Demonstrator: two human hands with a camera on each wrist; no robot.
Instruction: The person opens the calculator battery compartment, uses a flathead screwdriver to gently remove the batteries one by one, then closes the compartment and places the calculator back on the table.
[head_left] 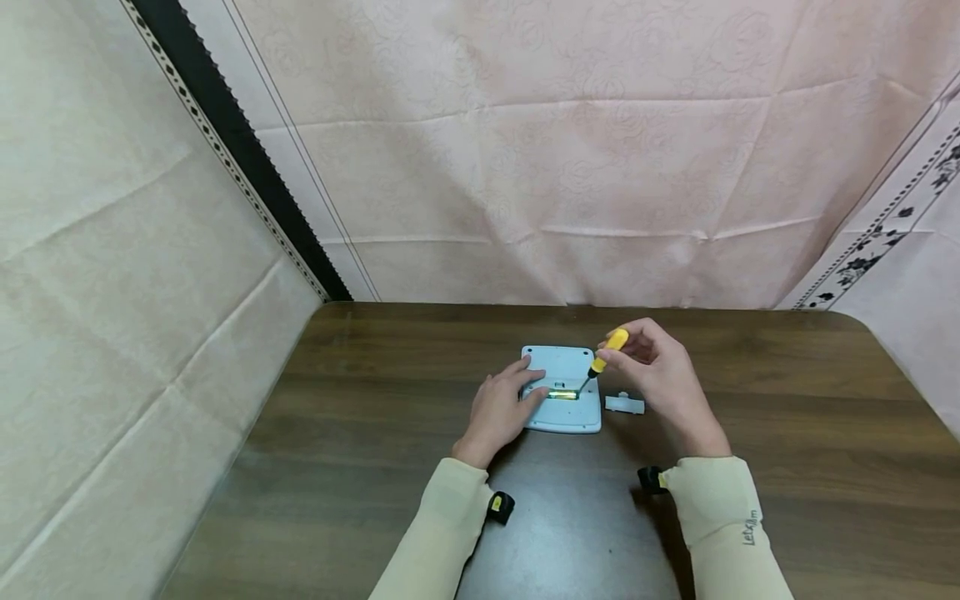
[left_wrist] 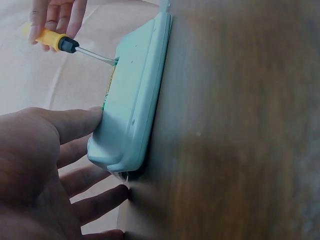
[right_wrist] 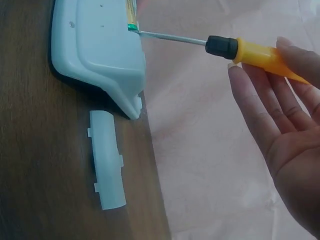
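Observation:
A light-blue flat device (head_left: 561, 418) lies back side up on the table, its battery slot uncovered. In the slot sits a green and gold battery (head_left: 562, 395). My left hand (head_left: 501, 408) rests on the device's left part, thumb beside the battery and fingers spread; in the left wrist view the thumb (left_wrist: 82, 122) lies on the back panel. My right hand (head_left: 660, 367) pinches a yellow screwdriver (head_left: 612, 348) with a black collar. Its metal shaft (right_wrist: 172, 38) slants down, the tip at the green end of the battery in the right wrist view.
A small light-blue battery cover (head_left: 625, 404) with tabs lies right of the device, below the right hand. The brown wooden table (head_left: 795, 400) has its far edge against a pale hanging cloth (head_left: 540, 167). Each wrist wears a small black camera.

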